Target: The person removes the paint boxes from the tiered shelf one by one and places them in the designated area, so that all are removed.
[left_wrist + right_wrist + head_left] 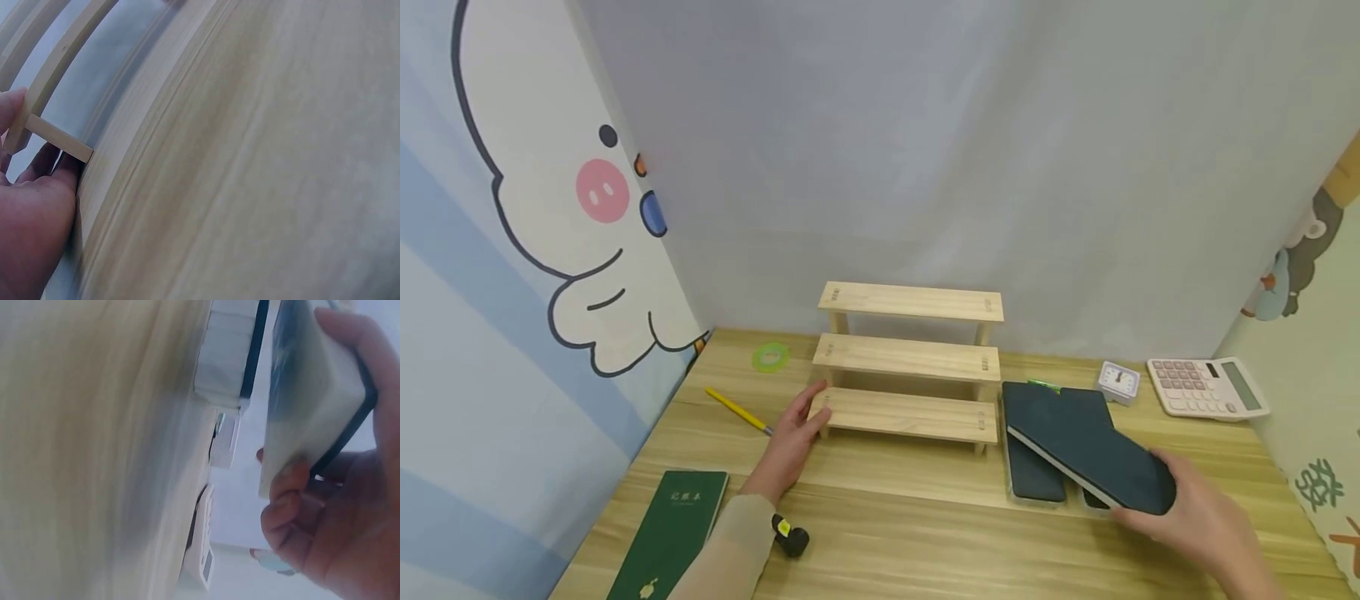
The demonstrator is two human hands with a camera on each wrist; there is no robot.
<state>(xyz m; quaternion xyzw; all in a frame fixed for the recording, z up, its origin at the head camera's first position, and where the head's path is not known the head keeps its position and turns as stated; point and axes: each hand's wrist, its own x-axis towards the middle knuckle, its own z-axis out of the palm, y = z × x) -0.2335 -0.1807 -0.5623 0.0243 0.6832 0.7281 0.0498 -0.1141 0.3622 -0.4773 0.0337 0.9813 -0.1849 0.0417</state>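
Head view: the left hand point(793, 437) rests with straight fingers against the left end of the three-step wooden riser point(910, 367), which stands at the back of the wooden table point(925, 533) with bare wood in front. The right hand point(1198, 517) grips a dark notebook point(1090, 454), tilted above two others. A green notebook point(670, 533) bears small unreadable characters.

Left wrist view: fingers point(37, 206) touch the riser's leg point(59, 139).

Right wrist view: fingers point(350, 344) clamp the notebook's pale page edge point(306, 406).

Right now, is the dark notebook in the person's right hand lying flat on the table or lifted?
Lifted. The right hand grips the dark notebook tilted, above the other notebooks.
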